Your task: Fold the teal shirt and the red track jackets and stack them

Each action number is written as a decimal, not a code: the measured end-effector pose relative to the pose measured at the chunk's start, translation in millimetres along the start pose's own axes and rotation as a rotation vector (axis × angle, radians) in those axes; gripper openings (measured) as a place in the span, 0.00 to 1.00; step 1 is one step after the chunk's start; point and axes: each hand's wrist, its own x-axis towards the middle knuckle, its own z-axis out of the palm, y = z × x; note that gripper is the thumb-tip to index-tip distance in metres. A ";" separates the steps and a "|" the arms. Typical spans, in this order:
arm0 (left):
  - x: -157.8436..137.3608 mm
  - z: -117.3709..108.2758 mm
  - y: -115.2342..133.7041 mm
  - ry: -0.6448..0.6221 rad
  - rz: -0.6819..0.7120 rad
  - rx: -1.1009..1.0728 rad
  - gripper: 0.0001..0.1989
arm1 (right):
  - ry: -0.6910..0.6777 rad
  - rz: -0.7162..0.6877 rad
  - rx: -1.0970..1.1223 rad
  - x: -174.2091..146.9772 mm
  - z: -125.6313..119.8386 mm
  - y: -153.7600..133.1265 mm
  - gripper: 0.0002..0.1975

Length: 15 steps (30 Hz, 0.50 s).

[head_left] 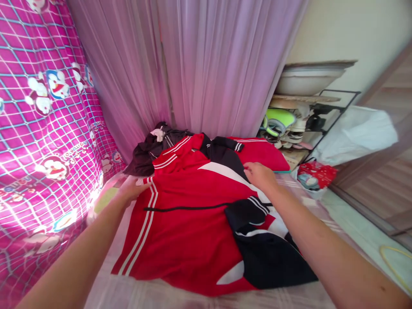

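Note:
A red, black and white sports top [189, 240] lies spread out on the bed, with double white stripes down its left edge. A thin black line crosses its middle, and a black sleeve [247, 214] with a striped cuff is folded over on the right. My left hand [131, 189] pinches the striped edge at the upper left. Over at the upper right, my right hand [259, 174] has its fingers closed at the edge of the black and white part; the fingertips are partly hidden.
Dark clothes [144, 150] are heaped by the purple curtain [199, 64]. A folded red item [260, 156] lies behind. At the right stand a rack [341, 107] with a basin [309, 79], a white bag [357, 133] and a red bag [317, 174]. A pink patterned cloth [41, 141] hangs left.

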 end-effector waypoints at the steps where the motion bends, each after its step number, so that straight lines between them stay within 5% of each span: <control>1: 5.3 3.8 3.0 0.002 0.035 0.029 0.33 | -0.003 -0.051 0.011 13.8 -0.7 -15.8 0.21; 7: 19.6 7.2 9.9 0.131 0.194 0.588 0.16 | -0.217 -0.397 0.016 87.2 7.6 -94.9 0.26; 11: 30.2 -14.5 16.2 0.122 0.273 0.757 0.15 | -0.435 -0.483 -0.101 112.4 9.8 -116.1 0.17; 15: 60.7 -25.2 27.3 0.165 0.277 0.767 0.16 | -0.145 -0.243 -0.064 105.3 28.7 -122.8 0.16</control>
